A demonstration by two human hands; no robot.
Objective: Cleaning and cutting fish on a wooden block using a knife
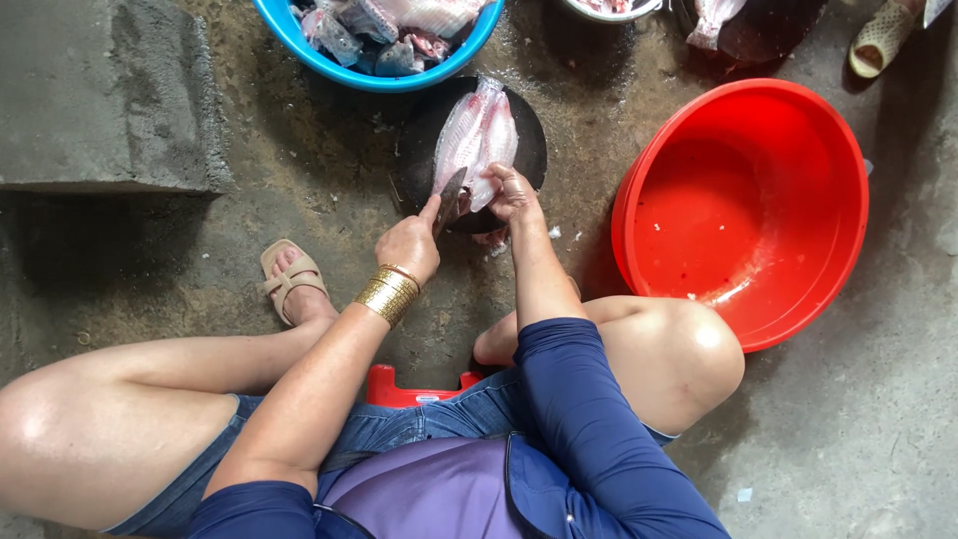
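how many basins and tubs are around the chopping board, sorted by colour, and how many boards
Blue basin, holding fish pieces: 1
Red basin: 1
Metal bowl, only its rim in view at the top edge: 1
Round dark chopping board, under the split fish: 1
Second dark board, cut off by the top edge: 1
Total: 5

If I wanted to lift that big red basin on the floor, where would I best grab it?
Judging by its shape, take the red basin by its rolled rim, probably with a hand on each of two opposite sides. It stands upright with its mouth open, and its walls look wide, smooth and wet inside. The side away from the person's right knee looks the freest to come from.
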